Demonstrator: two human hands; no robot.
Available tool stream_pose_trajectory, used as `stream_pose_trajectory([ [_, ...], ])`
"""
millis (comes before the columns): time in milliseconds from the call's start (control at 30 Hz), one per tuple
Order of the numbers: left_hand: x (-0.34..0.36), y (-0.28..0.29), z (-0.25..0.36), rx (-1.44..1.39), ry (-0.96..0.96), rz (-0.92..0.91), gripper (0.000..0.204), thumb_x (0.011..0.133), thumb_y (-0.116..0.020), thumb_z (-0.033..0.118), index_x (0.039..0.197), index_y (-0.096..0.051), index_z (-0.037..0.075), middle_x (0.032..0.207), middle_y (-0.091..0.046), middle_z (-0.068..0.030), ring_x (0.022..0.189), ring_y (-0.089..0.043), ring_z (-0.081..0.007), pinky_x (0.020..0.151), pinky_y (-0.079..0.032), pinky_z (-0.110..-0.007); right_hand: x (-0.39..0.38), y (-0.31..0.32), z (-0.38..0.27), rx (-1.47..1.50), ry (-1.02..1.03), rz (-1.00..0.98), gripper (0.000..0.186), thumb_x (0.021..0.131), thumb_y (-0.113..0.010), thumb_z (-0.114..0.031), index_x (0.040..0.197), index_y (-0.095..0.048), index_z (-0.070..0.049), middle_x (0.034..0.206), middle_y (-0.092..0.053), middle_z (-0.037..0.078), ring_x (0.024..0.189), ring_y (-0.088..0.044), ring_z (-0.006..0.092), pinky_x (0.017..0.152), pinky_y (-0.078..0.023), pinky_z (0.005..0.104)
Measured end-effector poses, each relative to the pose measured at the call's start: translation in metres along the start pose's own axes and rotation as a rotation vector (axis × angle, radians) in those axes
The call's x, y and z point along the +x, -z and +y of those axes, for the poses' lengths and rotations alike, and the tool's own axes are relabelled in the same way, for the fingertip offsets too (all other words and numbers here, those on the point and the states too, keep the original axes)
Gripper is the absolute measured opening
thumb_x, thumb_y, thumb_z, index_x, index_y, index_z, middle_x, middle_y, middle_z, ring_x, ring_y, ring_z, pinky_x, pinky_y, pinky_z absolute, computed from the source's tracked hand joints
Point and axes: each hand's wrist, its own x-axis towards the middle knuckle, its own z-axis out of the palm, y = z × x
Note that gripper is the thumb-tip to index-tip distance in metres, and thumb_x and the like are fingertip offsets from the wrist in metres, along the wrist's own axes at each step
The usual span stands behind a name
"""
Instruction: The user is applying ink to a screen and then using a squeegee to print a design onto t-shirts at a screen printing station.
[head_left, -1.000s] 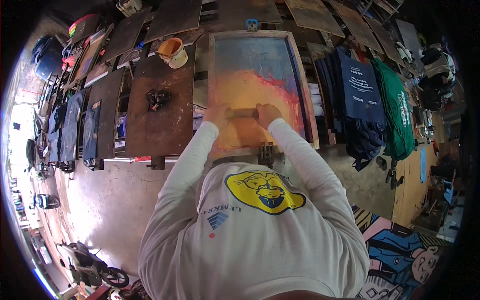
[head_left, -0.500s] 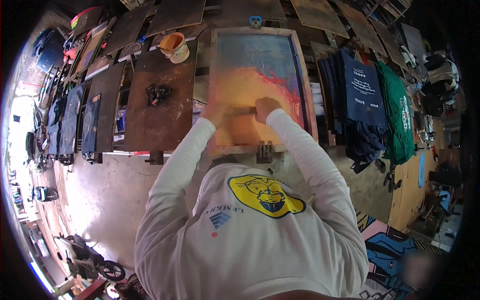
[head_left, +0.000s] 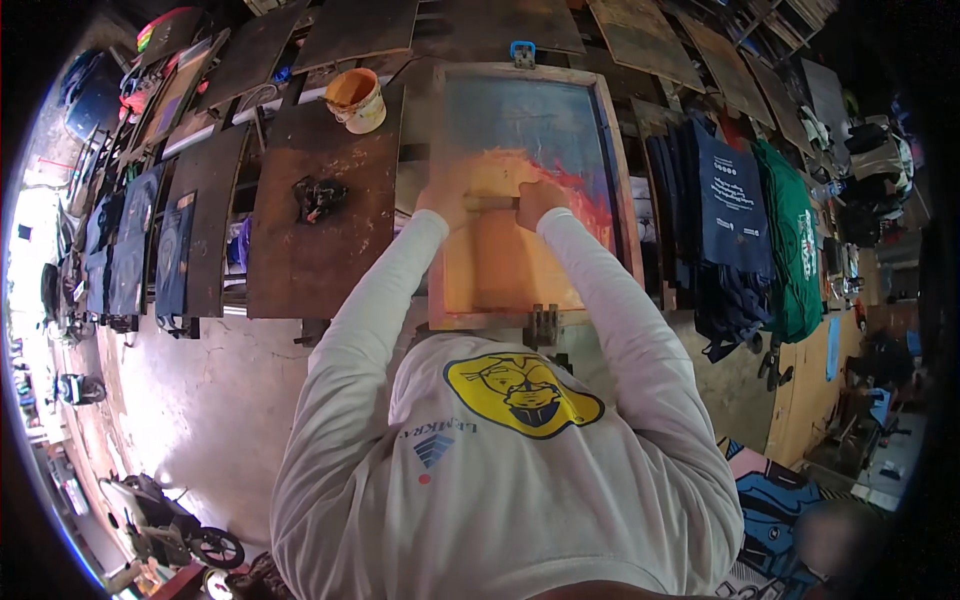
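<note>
1. Left hand (head_left: pixel 443 203): closed around the left end of a squeegee (head_left: pixel 489 202), fingers wrapped over the handle; hand is blurred, so single fingers cannot be told apart.
2. Right hand (head_left: pixel 541 201): closed in the same way on the right end of the squeegee, knuckles up, just beside the left hand with the handle showing between them.
3. Squeegee: short wooden bar lying crosswise on the mesh, about midway up the frame, pressed to the screen.
4. Screen-printing frame (head_left: pixel 618 170): wooden frame, flat on the worktop straight ahead of the person. Mesh is blue-grey in the far half, orange and red in the near half, with an orange band running from the squeegee to the near edge.
5. Blue clamp (head_left: pixel 522 52): on the frame's far edge. Dark metal hinge clamp (head_left: pixel 543 324): on the near edge.
6. Brown worktop (head_left: pixel 300 250): board left of the frame, stained.
7. Orange ink bucket (head_left: pixel 356 99): stands upright at the far end of that board, well apart from the hands.
8. Dark rag (head_left: pixel 318 196): lies crumpled mid-board.
9. Navy shirts (head_left: pixel 725 220) and green shirt (head_left: pixel 792 240): hang piled right of the frame.
10. Dark printed garments (head_left: pixel 130 250): laid on boards at far left.
</note>
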Motion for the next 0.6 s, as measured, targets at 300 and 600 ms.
stream_pose_trajectory([
  [300,-0.093,-0.001,0.036,-0.003,0.030,-0.145,0.025,0.076,-0.069,0.019,0.099,-0.066,0.010,0.102,-0.068,-0.0129,0.095,-0.067,-0.0350,0.080,-0.054,-0.045,-0.099,-0.036,-0.011,0.131,0.013,0.028,0.025,0.079,-0.065,-0.023,0.094,-0.066,-0.003,0.085,-0.070,0.023,0.082,-0.069,0.0404,0.077,-0.056,0.0481],
  [600,-0.047,0.008,0.033,0.307,-0.040,-0.234,0.034,0.073,-0.074,0.031,0.100,-0.069,0.010,0.096,-0.071,-0.0172,0.092,-0.068,-0.0373,0.080,-0.054,-0.049,-0.053,-0.009,0.002,0.065,0.089,0.014,0.025,0.081,-0.063,-0.028,0.090,-0.070,-0.006,0.090,-0.071,0.022,0.086,-0.069,0.0397,0.079,-0.056,0.0488],
])
